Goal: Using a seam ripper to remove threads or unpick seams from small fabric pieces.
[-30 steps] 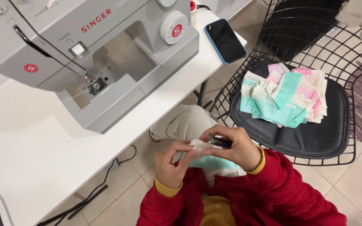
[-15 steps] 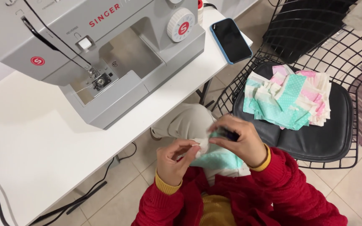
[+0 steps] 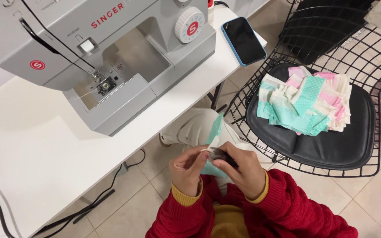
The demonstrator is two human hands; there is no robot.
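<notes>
- Pinching a small mint-and-white fabric piece [image 3: 213,140] at lower centre of the frame, both hands have come closer together than a moment ago.
- Left hand [image 3: 185,169] grips the fabric's edge with its fingertips; right hand [image 3: 239,169] is closed on a small dark tool [image 3: 222,154], now laid against the cloth.
- Fabric has turned more upright, so work on it seems under way.
- Sewing machine [image 3: 111,57] and phone [image 3: 244,40] sit on the desk [image 3: 31,167], upper frame.
- Fabric stack [image 3: 306,105] rests on the chair [image 3: 331,141], right.

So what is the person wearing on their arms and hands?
Both arms are in chunky red knitted sleeves, with a mustard yellow cuff peeking out at each wrist. The left hand and right hand are bare: no gloves, and no rings or watch that I can see.
</notes>
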